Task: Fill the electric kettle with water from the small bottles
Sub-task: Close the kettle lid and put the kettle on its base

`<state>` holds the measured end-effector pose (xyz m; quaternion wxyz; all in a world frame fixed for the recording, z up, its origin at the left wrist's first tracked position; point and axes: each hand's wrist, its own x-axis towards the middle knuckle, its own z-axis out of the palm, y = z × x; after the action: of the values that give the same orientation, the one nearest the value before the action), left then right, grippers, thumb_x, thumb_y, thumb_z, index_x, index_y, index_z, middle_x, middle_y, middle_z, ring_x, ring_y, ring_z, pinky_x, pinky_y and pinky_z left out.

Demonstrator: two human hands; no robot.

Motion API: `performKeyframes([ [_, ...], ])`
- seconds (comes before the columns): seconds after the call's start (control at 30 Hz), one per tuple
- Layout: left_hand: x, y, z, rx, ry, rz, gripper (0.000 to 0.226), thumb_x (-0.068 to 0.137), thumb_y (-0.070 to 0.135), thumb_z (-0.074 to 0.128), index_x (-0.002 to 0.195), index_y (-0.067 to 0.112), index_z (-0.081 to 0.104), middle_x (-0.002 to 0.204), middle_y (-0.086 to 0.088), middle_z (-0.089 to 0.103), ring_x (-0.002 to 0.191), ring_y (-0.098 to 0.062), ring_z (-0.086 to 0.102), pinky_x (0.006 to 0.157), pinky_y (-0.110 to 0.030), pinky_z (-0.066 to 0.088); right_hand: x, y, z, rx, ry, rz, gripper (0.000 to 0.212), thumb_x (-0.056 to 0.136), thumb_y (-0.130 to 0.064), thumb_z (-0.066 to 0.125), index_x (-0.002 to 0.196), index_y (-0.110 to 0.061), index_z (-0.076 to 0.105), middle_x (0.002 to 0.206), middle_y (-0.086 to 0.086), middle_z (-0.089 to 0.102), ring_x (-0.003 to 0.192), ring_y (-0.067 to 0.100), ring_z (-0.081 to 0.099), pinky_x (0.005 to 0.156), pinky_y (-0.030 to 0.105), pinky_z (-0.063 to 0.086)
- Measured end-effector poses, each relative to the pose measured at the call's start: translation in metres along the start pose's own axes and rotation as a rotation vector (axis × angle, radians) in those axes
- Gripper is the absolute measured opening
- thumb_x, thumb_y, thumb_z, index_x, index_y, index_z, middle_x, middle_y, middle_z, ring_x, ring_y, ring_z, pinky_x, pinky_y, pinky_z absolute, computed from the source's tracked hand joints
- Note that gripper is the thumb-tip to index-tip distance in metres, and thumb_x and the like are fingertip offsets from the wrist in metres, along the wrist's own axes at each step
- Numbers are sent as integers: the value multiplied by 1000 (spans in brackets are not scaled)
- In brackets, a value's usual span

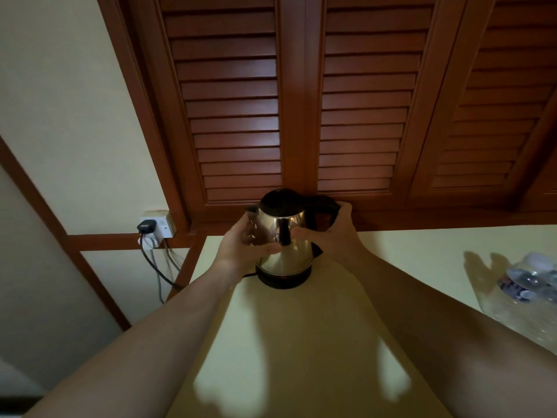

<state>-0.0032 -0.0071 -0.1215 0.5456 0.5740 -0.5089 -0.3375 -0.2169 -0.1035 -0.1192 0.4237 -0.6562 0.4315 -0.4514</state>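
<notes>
Two bare forearms reach forward from the bottom edge over the pale cream surface [301, 327], casting dark shadows on it.

Left hand [241, 245]: wrapped against the spout side of the kettle body, thumb lying across the lower front of the steel. Grip closed on the kettle.

Right hand [331, 233]: set on the handle side, fingers curled over the black handle, thumb pressed to the steel wall. Grip closed on the kettle.

Shiny stainless-steel electric kettle with black lid and black handle [283, 233]: between the two grips, upright, seated on its round black base [283, 280] on the surface; lid down; spout pointing to the left-hand side.

Clear crinkled plastic water bottles with blue labels [527, 285]: well to the right of the right-hand grip, at the frame edge, on the same surface; blurred, count not readable.

Black power cord [153, 263]: leaves the base on the left-grip side, drops off the surface edge and rises to a black plug [146, 228] in a white wall socket [158, 226], beyond and left of the left grip.

Brown louvred wooden shutters [331, 101]: directly behind the kettle, beyond both grips.

Cream wall with brown wooden trim [60, 101]: far left.
</notes>
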Motion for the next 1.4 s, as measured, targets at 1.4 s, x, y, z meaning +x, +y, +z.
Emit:
performKeyframes([
  [1.4, -110, 4, -16, 89, -44, 11, 79, 76, 24, 93, 133, 60, 52, 123, 27, 72, 115, 8, 67, 89, -15, 55, -96, -42, 2, 152, 120, 311, 73, 96, -69, 54, 153, -24, 44, 147, 1, 54, 134, 26, 53, 112, 44, 44],
])
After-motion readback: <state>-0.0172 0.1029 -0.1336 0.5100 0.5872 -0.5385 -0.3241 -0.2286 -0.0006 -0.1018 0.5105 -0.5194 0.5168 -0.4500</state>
